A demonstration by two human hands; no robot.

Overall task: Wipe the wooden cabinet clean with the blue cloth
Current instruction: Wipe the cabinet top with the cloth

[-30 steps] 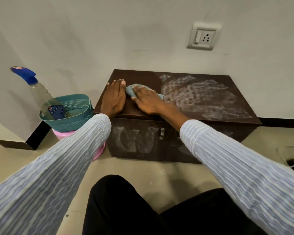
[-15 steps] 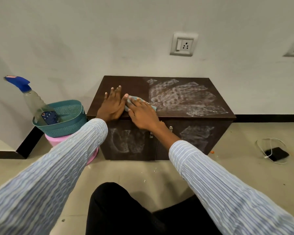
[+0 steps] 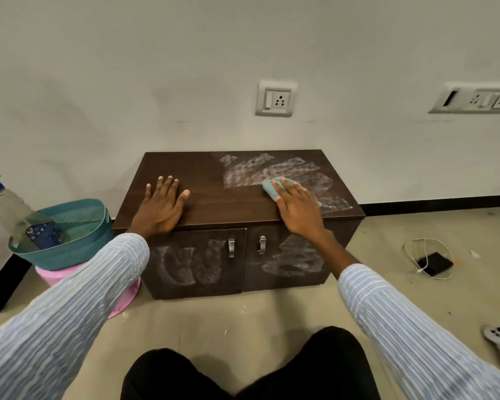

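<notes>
Head view: right hand point(image 3: 299, 213) flattens crumpled blue cloth point(image 3: 270, 188) on chalky wooden cabinet point(image 3: 228, 197).

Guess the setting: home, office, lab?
Probably a sparsely furnished room in a home: a low wooden cabinet against a plain wall with sockets, and a phone charging on the tiled floor.

dark brown cabinet point(image 3: 202, 194) with white smears, blue cloth point(image 3: 270, 187), teal basket point(image 3: 70, 249), blue-striped sleeves point(image 3: 70, 307)

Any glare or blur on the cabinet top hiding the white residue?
Head view: light is soft and even, no glare on the wooden cabinet; residue reads sharp; right hand and blue cloth cover part; wide-angle bending at frame edges.
</notes>
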